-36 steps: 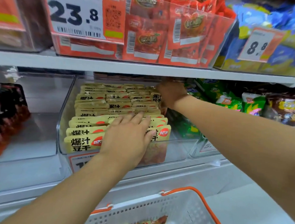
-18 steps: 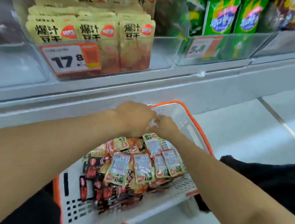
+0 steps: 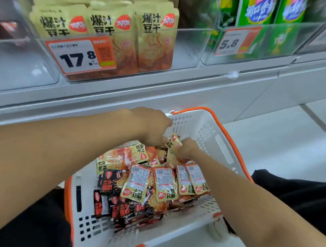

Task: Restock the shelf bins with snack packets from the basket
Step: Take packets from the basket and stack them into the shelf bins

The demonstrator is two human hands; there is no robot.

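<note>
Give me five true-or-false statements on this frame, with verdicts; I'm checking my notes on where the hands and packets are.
1. Both hands are down in the basket. True: the left hand and right hand meet at its far end.
2. The yellow bin is priced 5.8. False: its tag reads 17.8; the 5.8 tag is on the green packets' bin.
3. A yellow packet is raised between the hands. True.
4. The basket holds only yellow packets. False: black packets lie at the near left.
5. The basket's rim is blue. False: it is orange.
</note>
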